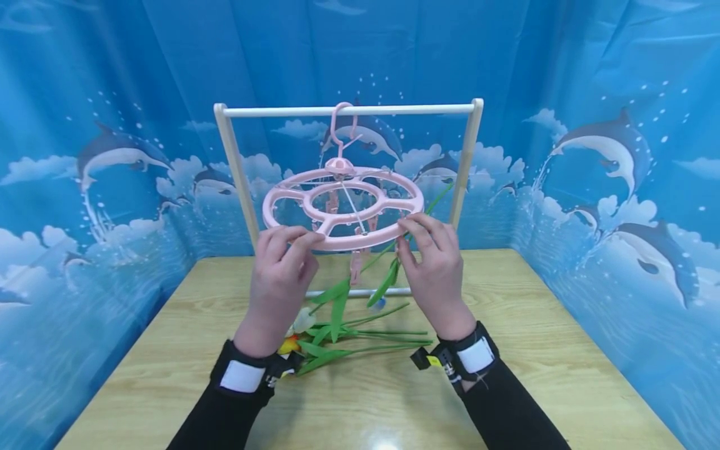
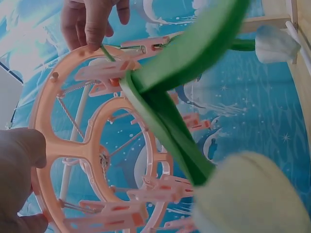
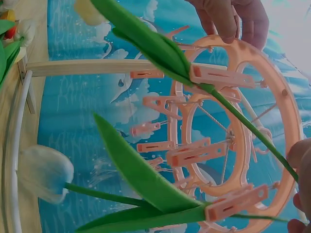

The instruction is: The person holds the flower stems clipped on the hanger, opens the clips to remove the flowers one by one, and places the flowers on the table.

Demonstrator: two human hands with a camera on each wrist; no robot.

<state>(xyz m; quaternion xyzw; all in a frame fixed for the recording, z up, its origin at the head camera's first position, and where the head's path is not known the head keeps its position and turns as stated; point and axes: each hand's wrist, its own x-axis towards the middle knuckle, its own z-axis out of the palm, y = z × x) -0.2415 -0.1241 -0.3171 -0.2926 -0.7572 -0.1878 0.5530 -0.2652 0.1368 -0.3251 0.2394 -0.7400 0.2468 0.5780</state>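
Note:
A pink round clip hanger point(image 1: 270, 203) hangs by its hook from a white bar. My left hand point(image 1: 279, 269) holds its front rim on the left, thumb and fingers about the plastic. On the right of that rim, my right hand point(image 1: 435, 269) pinches the edge, close to a green stem. Pink clips dangle below the ring. In the right wrist view, one clip point(image 3: 235, 201) grips a blue-and-white tulip point(image 3: 46, 172) by its stem. Another clip point(image 3: 223, 76) bites a second tulip's green leaves point(image 3: 150, 46). A white tulip point(image 2: 252, 194) looms near the left wrist camera.
The bar point(image 1: 270, 112) belongs to a wooden rack with upright posts point(image 1: 469, 150) on a wood-grain table point(image 1: 506, 375). Beneath the hanger lie several artificial tulips with green stems point(image 1: 388, 347). A blue dolphin-print curtain point(image 1: 185, 62) surrounds the table's back and sides.

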